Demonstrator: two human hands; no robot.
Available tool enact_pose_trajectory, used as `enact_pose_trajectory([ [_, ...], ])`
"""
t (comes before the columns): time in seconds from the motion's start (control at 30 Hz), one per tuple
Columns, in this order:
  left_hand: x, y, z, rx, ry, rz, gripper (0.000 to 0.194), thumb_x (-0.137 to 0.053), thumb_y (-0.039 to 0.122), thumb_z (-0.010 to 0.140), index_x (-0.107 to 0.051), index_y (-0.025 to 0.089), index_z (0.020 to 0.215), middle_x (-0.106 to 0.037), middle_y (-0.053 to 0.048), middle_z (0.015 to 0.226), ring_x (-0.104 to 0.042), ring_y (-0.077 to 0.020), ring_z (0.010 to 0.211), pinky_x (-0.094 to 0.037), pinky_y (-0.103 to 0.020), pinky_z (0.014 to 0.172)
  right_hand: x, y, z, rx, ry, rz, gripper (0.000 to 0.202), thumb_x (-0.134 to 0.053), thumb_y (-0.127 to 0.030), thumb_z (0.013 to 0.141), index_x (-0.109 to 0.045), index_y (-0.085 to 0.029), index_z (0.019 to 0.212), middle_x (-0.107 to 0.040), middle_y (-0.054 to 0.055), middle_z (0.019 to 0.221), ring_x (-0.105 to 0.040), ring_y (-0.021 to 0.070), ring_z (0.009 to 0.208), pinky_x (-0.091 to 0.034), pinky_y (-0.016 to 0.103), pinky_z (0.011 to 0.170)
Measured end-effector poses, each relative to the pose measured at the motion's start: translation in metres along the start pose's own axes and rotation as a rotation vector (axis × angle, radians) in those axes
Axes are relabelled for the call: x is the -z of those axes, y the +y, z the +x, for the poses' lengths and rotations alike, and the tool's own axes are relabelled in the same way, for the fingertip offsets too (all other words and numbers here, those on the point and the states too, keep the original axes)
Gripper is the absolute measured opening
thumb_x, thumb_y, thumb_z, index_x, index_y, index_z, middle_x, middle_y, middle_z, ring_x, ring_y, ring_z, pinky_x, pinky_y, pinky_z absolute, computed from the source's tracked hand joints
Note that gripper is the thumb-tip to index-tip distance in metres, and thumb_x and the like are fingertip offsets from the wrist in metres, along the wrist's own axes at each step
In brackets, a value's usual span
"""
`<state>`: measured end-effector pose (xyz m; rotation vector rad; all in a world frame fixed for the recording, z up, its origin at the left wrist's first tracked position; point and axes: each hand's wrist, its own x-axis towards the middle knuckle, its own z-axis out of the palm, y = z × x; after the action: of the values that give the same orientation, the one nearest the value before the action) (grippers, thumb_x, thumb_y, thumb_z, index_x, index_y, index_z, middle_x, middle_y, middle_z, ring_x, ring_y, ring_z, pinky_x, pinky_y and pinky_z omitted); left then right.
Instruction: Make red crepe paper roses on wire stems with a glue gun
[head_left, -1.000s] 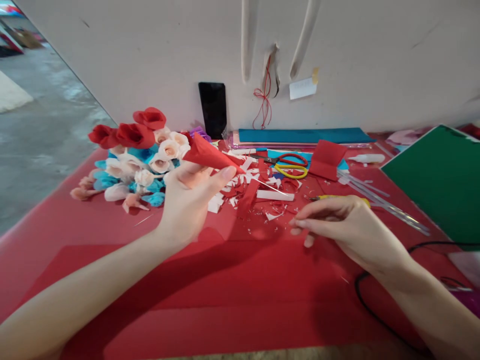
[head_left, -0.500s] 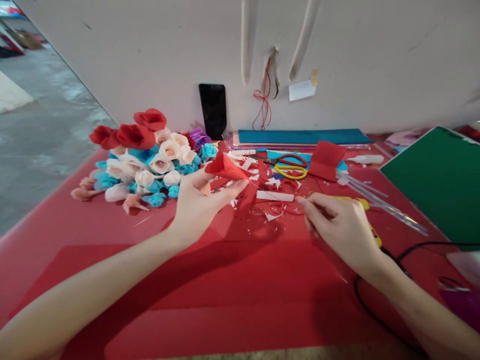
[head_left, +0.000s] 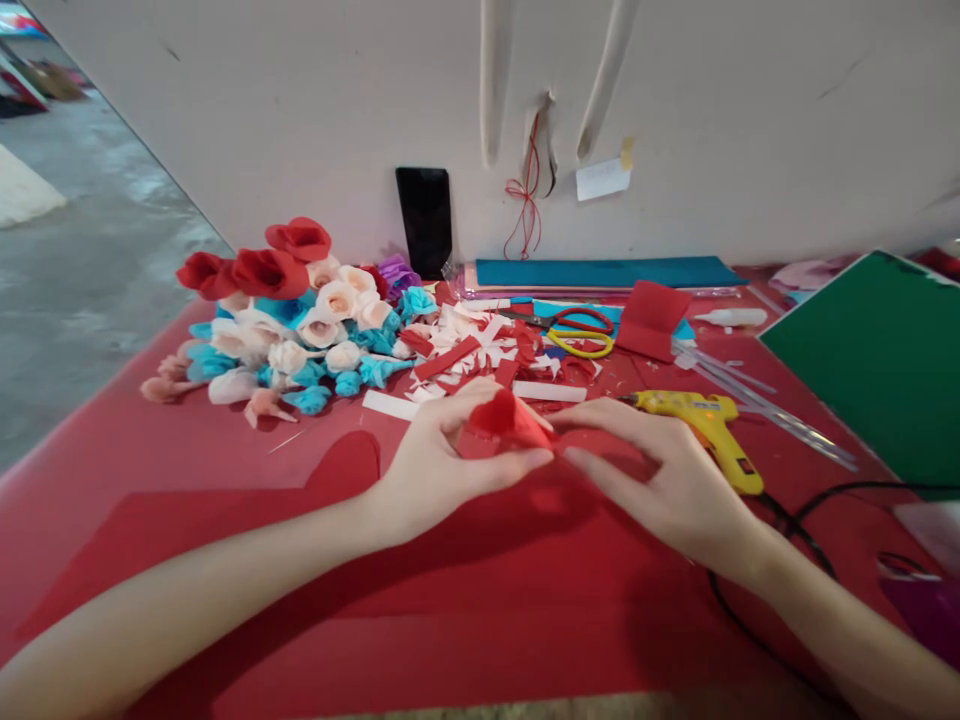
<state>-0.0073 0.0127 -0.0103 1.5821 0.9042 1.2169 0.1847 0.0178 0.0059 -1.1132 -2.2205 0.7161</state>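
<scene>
In the head view my left hand [head_left: 442, 460] is closed around a red paper flower [head_left: 508, 422], rolled into a cone with its mouth facing left. The thumb and fingers pinch near its narrow end. My right hand [head_left: 667, 470] meets that narrow end from the right, its thumb and forefinger closing on the tip; some blur hides the exact contact. Below both hands lies a large sheet of red paper [head_left: 420, 570]. A yellow glue gun [head_left: 705, 425] rests just beyond my right hand.
Finished paper flowers [head_left: 300, 320] are piled at the left. Red and white paper scraps [head_left: 480, 345], scissors [head_left: 581, 335] and clear glue sticks [head_left: 772, 410] lie behind the hands. A phone [head_left: 426, 220] leans on the wall. A green board [head_left: 870, 380] stands right; a black cord [head_left: 720, 590] runs beside my right forearm.
My left hand has brought the red paper flower right and nearer to me. My right hand, earlier apart and pinching something thin, has moved left to the flower's tip, uncovering the glue gun.
</scene>
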Motion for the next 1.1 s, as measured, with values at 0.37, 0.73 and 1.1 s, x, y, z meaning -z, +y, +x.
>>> enact_pose_trajectory([
  [0.37,-0.003,0.008,-0.004,-0.157,-0.076,0.145,0.012,-0.070,0.016,0.065,-0.066,0.017,0.077,-0.056,-0.004,0.077,-0.052,-0.0157,0.078,-0.044,-0.029,0.073,0.001,-0.010,-0.008,0.020,-0.089,0.162,0.021,-0.052,-0.018,0.078,-0.060,-0.021,0.096,-0.065,0.000,0.093,-0.061,0.0146,0.087,-0.050,0.021,0.074],
  [0.73,-0.002,0.004,-0.002,-0.180,-0.132,0.157,0.010,-0.070,0.017,0.067,-0.064,0.018,0.075,-0.062,-0.001,0.073,-0.051,-0.0134,0.074,-0.040,-0.029,0.078,0.000,-0.016,-0.009,0.049,-0.022,0.121,0.009,-0.053,-0.017,0.079,-0.062,-0.019,0.083,-0.065,-0.002,0.076,-0.059,0.0089,0.066,-0.047,0.017,0.063],
  [1.1,0.010,0.011,0.010,0.029,-0.334,0.265,0.018,-0.068,0.019,0.068,-0.065,0.015,0.086,-0.066,-0.004,0.084,-0.059,-0.0155,0.081,-0.045,-0.029,0.080,0.005,-0.003,-0.011,-0.003,-0.128,0.024,0.013,-0.049,-0.020,0.083,-0.062,-0.020,0.081,-0.062,-0.004,0.072,-0.054,0.0062,0.063,-0.041,0.014,0.059],
])
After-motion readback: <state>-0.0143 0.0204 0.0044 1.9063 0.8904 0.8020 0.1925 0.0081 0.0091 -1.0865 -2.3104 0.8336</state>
